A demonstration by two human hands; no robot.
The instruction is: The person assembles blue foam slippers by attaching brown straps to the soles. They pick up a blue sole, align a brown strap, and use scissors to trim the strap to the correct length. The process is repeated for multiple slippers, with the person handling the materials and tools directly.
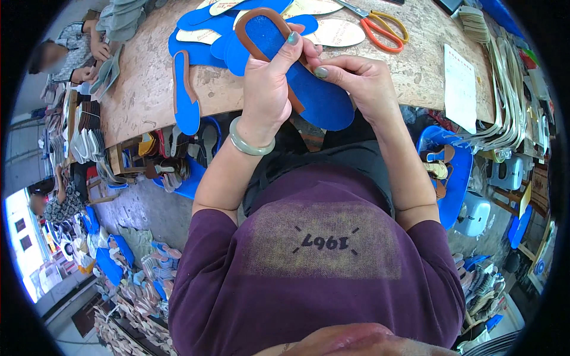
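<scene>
Table (pixel 415 77): the worn wooden top is spread across 12 o'clock; a blue and cream pile (pixel 193 52) is carried by it at 11 o'clock.
Insole, place: the blue insole (pixel 323 98) is held up near 12 o'clock, partly over the near edge of the table.
Insole, risk: it could be twisted, because the wide end seems to be left without support; if one side only is pulled strongly, the brown strip (pixel 241 32) could be wrinkled at the round end, or drawn off the edge.
Insole, direction: its long axis is set from 11 to 5 o'clock; the strip-edged end is pointed to 11, away from the body, and the wide bare end to 5.
Left hand (pixel 267 89): the fingers are closed on the insole, with the thumb laid over its upper face.
Right hand (pixel 368 83): thumb and forefinger are seen narrow at the insole's edge, near the left fingertips; what is pinched there cannot be told.
Second insole (pixel 184 98): it is laid at 10 o'clock, lower end past the table's edge; by an elbow it could be knocked down.
</scene>
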